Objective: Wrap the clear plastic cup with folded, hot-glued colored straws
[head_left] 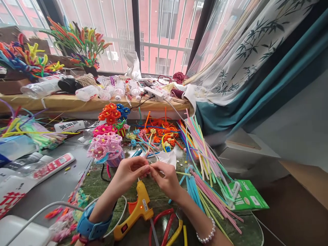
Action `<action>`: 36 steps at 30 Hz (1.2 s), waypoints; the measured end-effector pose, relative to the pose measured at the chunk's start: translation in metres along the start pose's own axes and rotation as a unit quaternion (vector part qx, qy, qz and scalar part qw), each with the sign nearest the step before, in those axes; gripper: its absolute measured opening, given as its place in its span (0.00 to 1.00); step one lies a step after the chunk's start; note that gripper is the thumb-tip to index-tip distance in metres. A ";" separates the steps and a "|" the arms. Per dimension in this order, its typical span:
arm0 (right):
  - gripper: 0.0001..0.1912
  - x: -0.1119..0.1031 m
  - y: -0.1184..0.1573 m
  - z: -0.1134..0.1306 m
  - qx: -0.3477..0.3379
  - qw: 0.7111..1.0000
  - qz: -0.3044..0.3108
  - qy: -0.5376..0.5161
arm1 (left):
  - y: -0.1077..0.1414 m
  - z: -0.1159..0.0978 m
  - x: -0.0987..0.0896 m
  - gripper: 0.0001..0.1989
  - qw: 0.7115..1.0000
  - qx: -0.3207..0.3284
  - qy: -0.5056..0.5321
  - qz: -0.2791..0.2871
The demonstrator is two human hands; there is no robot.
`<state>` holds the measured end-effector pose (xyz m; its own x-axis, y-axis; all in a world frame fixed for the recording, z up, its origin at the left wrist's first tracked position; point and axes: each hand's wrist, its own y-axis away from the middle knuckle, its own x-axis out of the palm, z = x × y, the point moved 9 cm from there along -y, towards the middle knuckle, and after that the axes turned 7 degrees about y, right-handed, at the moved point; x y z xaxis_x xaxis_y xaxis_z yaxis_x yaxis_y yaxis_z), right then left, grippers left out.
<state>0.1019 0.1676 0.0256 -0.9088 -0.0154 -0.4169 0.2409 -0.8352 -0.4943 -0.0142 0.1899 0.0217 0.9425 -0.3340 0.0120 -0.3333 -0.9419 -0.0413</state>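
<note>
My left hand [132,169] and my right hand [165,176] meet at the fingertips above the table, both closed in a pinch. Between them is what looks like a short, pale pipe cleaner, mostly hidden by the fingers. Just below lies a yellow hot glue gun [140,208] with a small red light on, its nozzle pointing toward my hands. Behind my fingers is a white paper piece [167,158]. To the left of that stands a pot of pink pipe-cleaner flowers [106,147]. Blue pipe cleaners [193,188] lie beside my right forearm.
Long pastel pipe cleaners [202,150] and a green packet [251,194] lie at the right. Orange pipe-cleaner pieces [161,128] cover the table's back. Red-handled pliers [167,225] sit near the front. A white cable [51,206] crosses the left side. Plastic bottles [88,92] line the windowsill.
</note>
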 end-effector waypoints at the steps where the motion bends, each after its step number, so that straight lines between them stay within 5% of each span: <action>1: 0.16 0.000 0.000 0.000 -0.001 1.000 0.001 0.001 | 0.000 0.000 0.000 0.14 1.000 0.007 -0.008 -0.001; 17: 0.12 0.006 0.000 -0.003 0.006 0.999 0.047 -0.001 | 0.004 -0.007 -0.004 0.10 0.984 0.075 -0.160 -0.021; 22: 0.11 0.009 0.000 -0.011 0.083 0.989 0.053 -0.106 | 0.006 -0.014 -0.010 0.10 0.991 0.065 -0.104 -0.043; 27: 0.12 0.002 -0.003 -0.013 0.088 0.986 0.029 -0.138 | 0.012 -0.027 -0.021 0.09 0.986 0.090 -0.090 -0.109; 36: 0.13 0.009 0.002 -0.030 0.165 0.962 0.033 -0.215 | 0.010 -0.023 -0.011 0.08 0.980 0.111 -0.148 -0.065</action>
<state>0.1047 0.1822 -0.0016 -0.9693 -0.2407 -0.0504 0.2459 -0.9527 -0.1788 -0.0282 0.1833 0.0437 0.9535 -0.1556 -0.2580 -0.2271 -0.9339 -0.2762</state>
